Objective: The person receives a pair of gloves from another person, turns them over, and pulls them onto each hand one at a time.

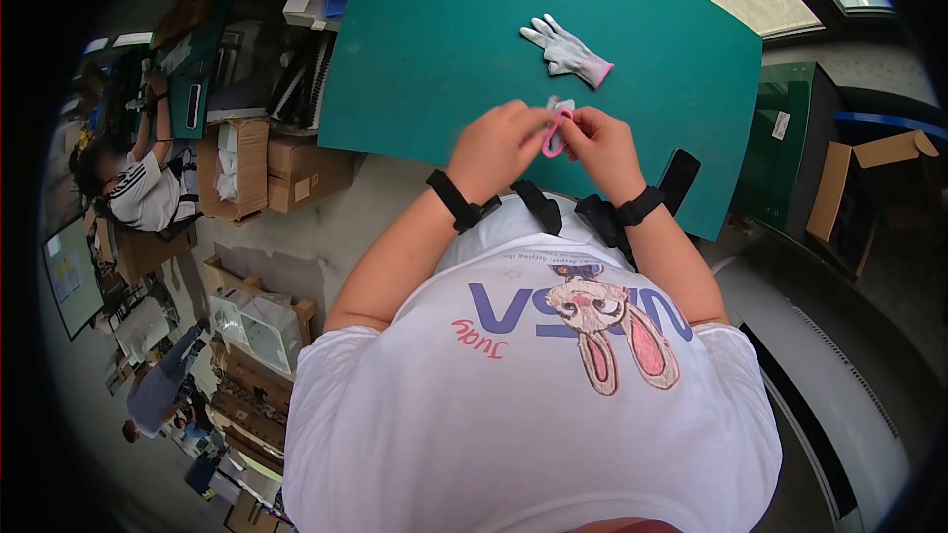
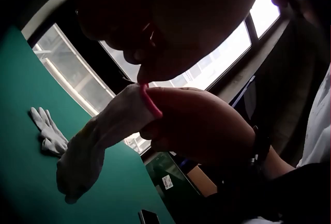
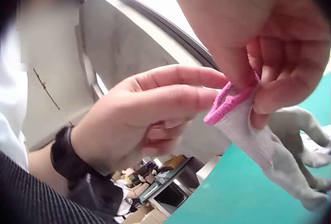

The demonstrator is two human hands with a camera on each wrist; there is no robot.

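Observation:
A pale grey work glove [image 1: 559, 104] with a pink cuff hangs between my two hands over the green table [image 1: 425, 49]. My right hand [image 1: 607, 150] pinches the cuff rim, and in the right wrist view its thumb reaches the opening [image 3: 230, 100]. From the other side, my left hand [image 1: 497, 146] has index finger and thumb at the same rim, blurred in the head view. The glove's fingers dangle away from me, as the left wrist view shows [image 2: 85, 157]. A matching glove [image 1: 568, 47] lies flat on the table beyond.
A black phone [image 1: 678, 180] lies by the table's near right edge. Cardboard boxes [image 1: 301, 173] stand at the left, and an open carton [image 1: 869, 188] stands right of the table. Another person [image 1: 148, 188] sits far left. Windows run along the far side.

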